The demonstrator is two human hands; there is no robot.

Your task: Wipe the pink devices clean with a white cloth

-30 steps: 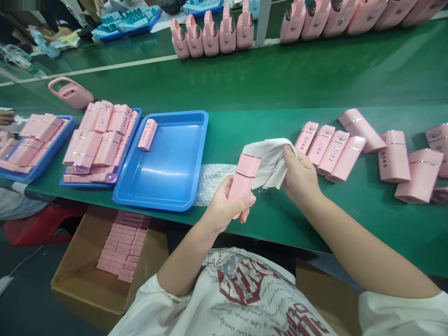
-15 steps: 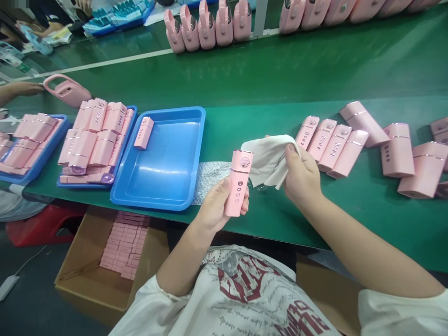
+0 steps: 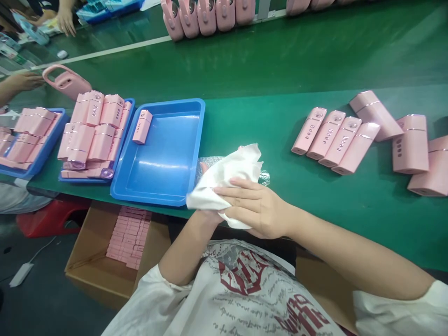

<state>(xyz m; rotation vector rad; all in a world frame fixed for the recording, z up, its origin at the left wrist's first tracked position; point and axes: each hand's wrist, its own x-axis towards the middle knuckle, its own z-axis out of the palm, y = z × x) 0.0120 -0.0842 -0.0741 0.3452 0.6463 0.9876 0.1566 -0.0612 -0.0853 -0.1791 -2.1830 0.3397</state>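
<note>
A white cloth lies draped over the pink rectangular device that my left hand holds; only a tiny bit of the device's top end shows past the cloth. Most of my left hand is covered, with the thumb tip and wrist in sight. My right hand presses the cloth down from the right, its fingers laid together across it. Right of my hands, several pink devices with silver bands and small buttons rest in a slanted row on the green table.
Left of my hands stands a blue tray with one pink device inside. Beyond it, more blue trays hold piled pink devices. A cardboard box of pink pieces sits below. Another person's hand is at far left.
My right hand has brought the cloth leftward and down onto the pink device, covering it and most of my left hand. The view has tilted slightly downward.
</note>
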